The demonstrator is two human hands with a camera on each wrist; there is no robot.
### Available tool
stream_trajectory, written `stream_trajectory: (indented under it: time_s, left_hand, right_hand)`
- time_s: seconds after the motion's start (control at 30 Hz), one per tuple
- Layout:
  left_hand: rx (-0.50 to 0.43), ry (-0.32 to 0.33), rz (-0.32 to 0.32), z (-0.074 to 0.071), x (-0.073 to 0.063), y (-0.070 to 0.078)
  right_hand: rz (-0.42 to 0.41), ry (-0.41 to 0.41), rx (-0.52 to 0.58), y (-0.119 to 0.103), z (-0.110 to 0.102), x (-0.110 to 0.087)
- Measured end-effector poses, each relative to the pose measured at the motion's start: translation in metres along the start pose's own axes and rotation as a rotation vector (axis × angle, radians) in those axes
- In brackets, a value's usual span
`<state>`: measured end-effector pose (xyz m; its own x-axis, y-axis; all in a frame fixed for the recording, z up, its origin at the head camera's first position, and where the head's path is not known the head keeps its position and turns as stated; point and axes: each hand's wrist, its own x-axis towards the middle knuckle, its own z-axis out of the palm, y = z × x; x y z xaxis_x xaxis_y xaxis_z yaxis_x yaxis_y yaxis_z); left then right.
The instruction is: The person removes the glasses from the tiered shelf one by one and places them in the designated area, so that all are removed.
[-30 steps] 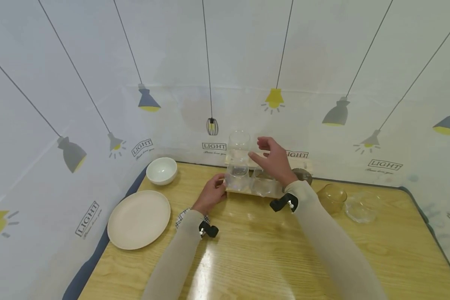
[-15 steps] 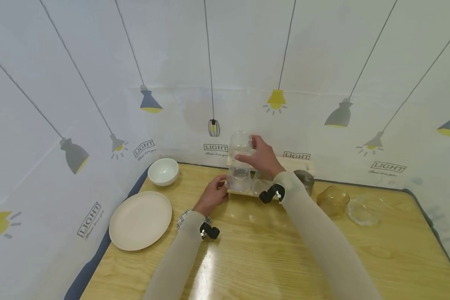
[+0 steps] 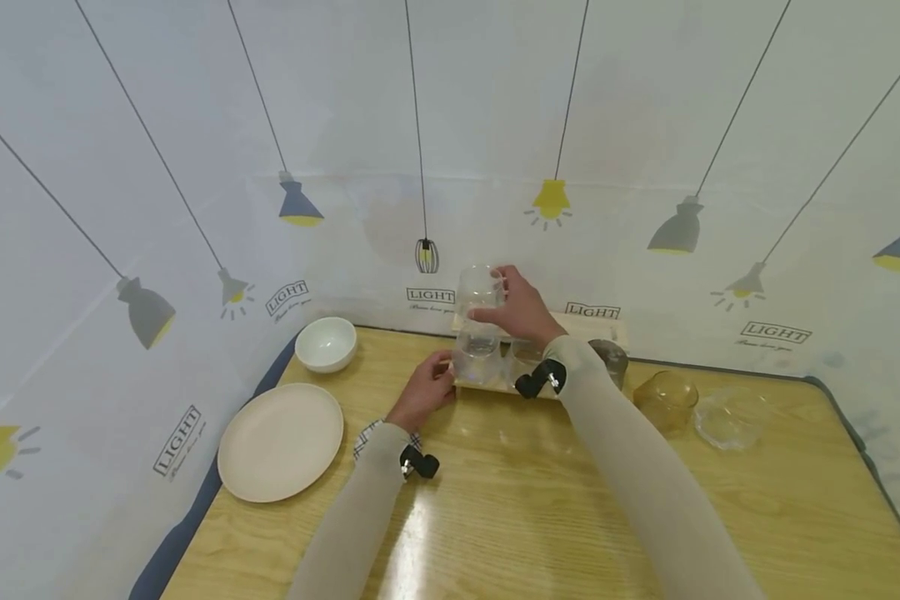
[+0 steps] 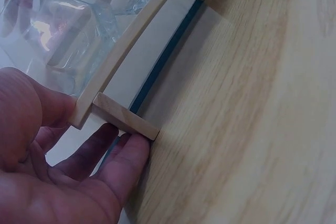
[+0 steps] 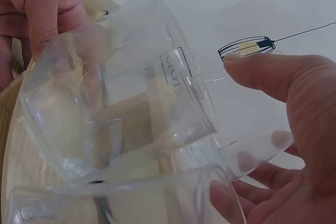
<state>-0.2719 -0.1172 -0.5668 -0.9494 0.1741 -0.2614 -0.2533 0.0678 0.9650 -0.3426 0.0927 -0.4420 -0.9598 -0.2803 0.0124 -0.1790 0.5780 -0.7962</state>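
In the head view, a two-tier wooden rack [image 3: 592, 327] stands against the back wall with clear glasses on it. My left hand [image 3: 423, 390] grips the rack's left end; in the left wrist view the thumb is on the upper board and fingers [image 4: 123, 163] touch the lower wooden end piece. On the upper tier, my right hand [image 3: 523, 308] curls round a clear glass [image 3: 478, 287] from its right side. The right wrist view shows fingertips through clear glass, with the thumb [image 5: 262, 74] raised apart from them. Below stands another clear glass [image 3: 476, 358]; a further glass [image 3: 523, 357] is partly hidden by the right wrist.
A dark glass [image 3: 609, 358] is at the rack's right end. Further right on the table [image 3: 510, 500] stand an amber glass [image 3: 666, 402] and a clear faceted glass bowl [image 3: 727, 419]. To the left are a white bowl [image 3: 326, 344], a beige plate [image 3: 281, 442] and a checked cloth [image 3: 367, 435].
My right hand has moved left from beside the upper glass and closed its fingers round it. The left hand has stayed at the rack's end.
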Motion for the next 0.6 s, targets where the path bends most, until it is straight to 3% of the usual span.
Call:
stream_trajectory:
  time_s: [0.3, 0.6]
  left_hand:
    - [-0.015, -0.011, 0.016, 0.002, 0.000, -0.002]
    - [-0.009, -0.009, 0.019, 0.000, 0.001, -0.003]
  right_hand:
    - [0.015, 0.043, 0.017, 0.003, -0.002, -0.005]
    - [-0.004, 0.090, 0.104, -0.004, -0.005, -0.017]
